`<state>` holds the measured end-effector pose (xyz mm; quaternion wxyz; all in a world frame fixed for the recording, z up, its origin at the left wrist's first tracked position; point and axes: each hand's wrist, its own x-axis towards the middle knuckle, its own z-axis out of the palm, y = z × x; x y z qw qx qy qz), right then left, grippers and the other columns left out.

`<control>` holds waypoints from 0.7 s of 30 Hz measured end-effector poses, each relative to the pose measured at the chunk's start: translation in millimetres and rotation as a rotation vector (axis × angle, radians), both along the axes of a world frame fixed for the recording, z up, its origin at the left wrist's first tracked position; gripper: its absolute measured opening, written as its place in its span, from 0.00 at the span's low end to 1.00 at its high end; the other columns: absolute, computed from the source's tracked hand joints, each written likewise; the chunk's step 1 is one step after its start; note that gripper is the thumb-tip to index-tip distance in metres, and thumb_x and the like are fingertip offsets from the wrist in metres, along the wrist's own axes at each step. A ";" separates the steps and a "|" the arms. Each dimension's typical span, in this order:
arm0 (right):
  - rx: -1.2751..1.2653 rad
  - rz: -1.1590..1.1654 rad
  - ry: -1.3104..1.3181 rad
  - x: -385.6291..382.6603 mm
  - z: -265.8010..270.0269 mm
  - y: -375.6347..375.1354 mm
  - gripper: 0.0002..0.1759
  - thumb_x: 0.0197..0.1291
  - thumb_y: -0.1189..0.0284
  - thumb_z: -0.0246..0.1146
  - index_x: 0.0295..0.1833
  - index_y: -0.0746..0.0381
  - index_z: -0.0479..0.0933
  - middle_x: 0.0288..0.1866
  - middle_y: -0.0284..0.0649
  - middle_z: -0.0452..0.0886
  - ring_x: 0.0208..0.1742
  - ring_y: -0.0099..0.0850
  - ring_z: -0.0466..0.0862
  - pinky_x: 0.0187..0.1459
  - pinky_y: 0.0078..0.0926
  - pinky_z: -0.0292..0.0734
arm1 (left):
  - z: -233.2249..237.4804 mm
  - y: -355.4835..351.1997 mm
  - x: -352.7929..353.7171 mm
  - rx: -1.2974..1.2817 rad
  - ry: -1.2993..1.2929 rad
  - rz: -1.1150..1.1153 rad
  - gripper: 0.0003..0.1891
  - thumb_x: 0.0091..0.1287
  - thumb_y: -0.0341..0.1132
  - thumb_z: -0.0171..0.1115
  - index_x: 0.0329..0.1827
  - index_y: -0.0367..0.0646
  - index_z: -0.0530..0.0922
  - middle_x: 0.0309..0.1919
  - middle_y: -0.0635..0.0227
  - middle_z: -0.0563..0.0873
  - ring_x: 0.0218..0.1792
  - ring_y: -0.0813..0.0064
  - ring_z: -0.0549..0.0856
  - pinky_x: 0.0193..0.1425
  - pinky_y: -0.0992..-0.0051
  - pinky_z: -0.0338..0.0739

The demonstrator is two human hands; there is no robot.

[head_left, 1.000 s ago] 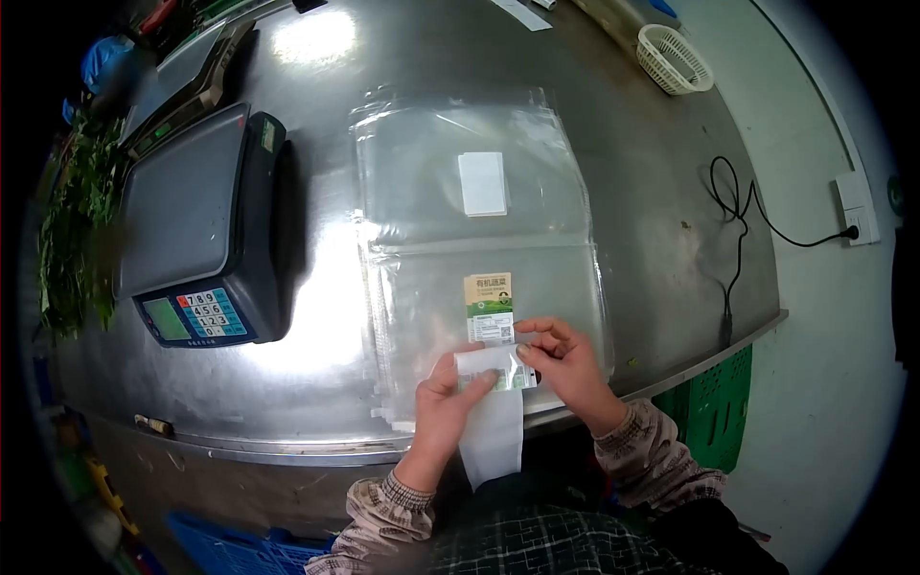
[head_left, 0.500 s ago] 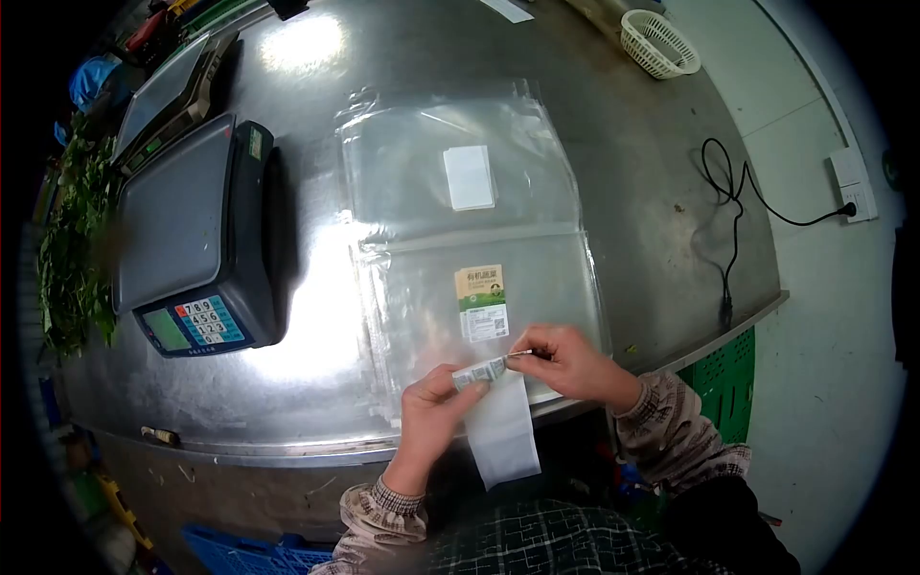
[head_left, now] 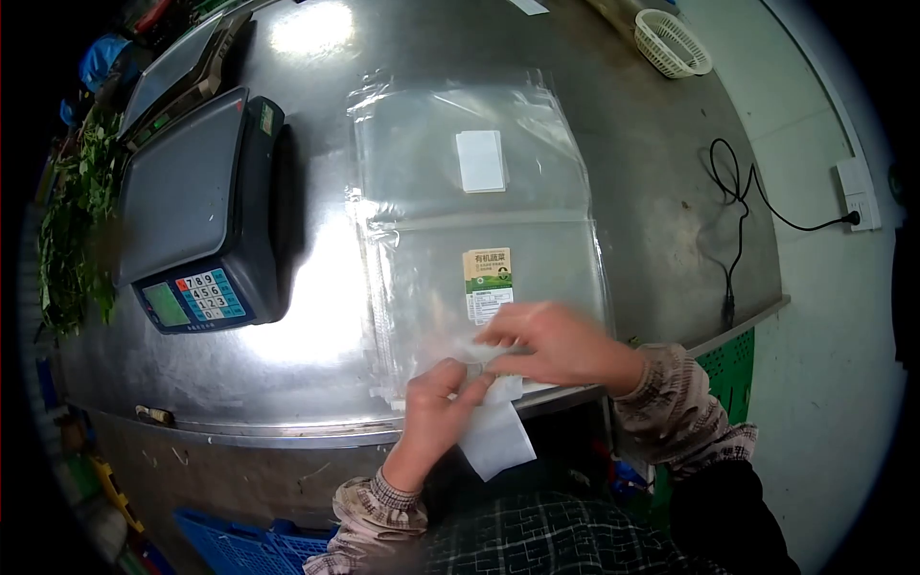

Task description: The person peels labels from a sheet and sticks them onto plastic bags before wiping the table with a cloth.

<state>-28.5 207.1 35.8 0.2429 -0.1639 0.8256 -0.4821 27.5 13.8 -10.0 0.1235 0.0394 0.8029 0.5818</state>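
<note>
My left hand [head_left: 436, 407] is closed on a strip of white label backing paper [head_left: 498, 443], whose loose end hangs past the table's front edge. Close beside it, my right hand [head_left: 565, 350] reaches over the strip, thumb and fingers bent and blurred by motion. Whether it pinches a label there cannot be made out. Under both hands lie clear plastic bags [head_left: 422, 278] in a flat stack. A green and tan printed label [head_left: 489, 273] shows on the near bag, its lower edge by my right fingers. A white rectangle [head_left: 480, 161] shows farther up.
A digital scale [head_left: 182, 192] stands left of the bags, with a second scale [head_left: 182, 67] behind it. Leafy greens [head_left: 77, 230] lie at far left. A white basket [head_left: 671, 43] sits at the back right, and a black cord [head_left: 738, 196] crosses the right side.
My right hand has moved from pinching at the strip's end to lying over it, fingers farther left. The small barcode label seen in my left hand is now covered. The view has shifted slightly.
</note>
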 end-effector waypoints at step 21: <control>-0.397 -0.466 -0.554 19.7 -46.6 4.9 0.07 0.64 0.71 0.64 0.39 0.64 0.77 0.33 0.31 0.79 0.28 0.17 0.77 0.28 0.15 0.72 | -2.6 -9.3 -5.5 0.018 -0.461 -0.016 0.14 0.51 0.35 0.77 0.30 0.33 0.83 0.15 0.68 0.79 0.19 0.84 0.74 0.23 0.78 0.71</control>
